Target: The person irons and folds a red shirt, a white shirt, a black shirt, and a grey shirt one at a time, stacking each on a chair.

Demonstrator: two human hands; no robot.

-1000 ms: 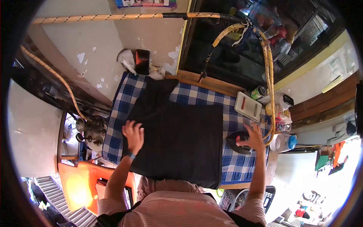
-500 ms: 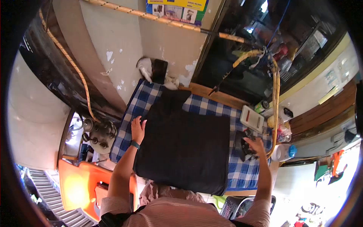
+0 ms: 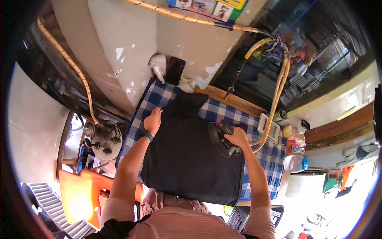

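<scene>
A black garment (image 3: 191,159) lies spread over a blue-and-white checked cloth (image 3: 262,175) on the table. My right hand (image 3: 238,138) is wrapped around the handle of a dark steam iron (image 3: 223,140), which rests on the right part of the garment. A yellow hose runs down to the iron's rear from above. At the garment's upper left edge is my left hand (image 3: 152,121), its fingers closed together on the fabric, with a dark band on the wrist. The exact grip of those fingertips is partly hidden.
A metal boiler with valves (image 3: 105,139) stands left of the table, above an orange chair (image 3: 79,195). Along the right side are a white tray (image 3: 274,133), jars and a blue-lidded tub (image 3: 296,163). Hoses hang overhead. A dark basket (image 3: 238,217) sits below the table's near edge.
My right hand has carried the iron leftward from the checked cloth onto the garment. My left hand has moved up along the garment's left edge, and its fingers have closed.
</scene>
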